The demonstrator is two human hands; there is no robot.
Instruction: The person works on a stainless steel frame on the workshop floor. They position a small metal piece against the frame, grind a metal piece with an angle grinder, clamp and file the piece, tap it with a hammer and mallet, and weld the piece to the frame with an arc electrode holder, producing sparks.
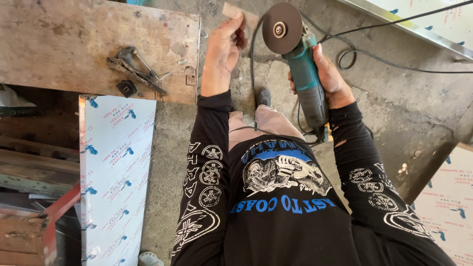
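My right hand (329, 79) grips the teal and grey body of an angle grinder (305, 74), held upright over the concrete floor. Its round dark disc (282, 28) faces the camera at the top. My left hand (224, 47) is raised beside the disc and pinches a small flat brownish piece (235, 11) between thumb and fingers, close to the disc's left edge. The grinder's black cable (354, 51) loops away to the right.
A worn wooden table top (74, 44) at the left carries locking pliers (135, 69) and a small black part (126, 88). Film-wrapped metal sheets lean at lower left (116, 172), upper right (433, 19) and lower right (448, 202). Concrete floor (409, 113) lies around my feet.
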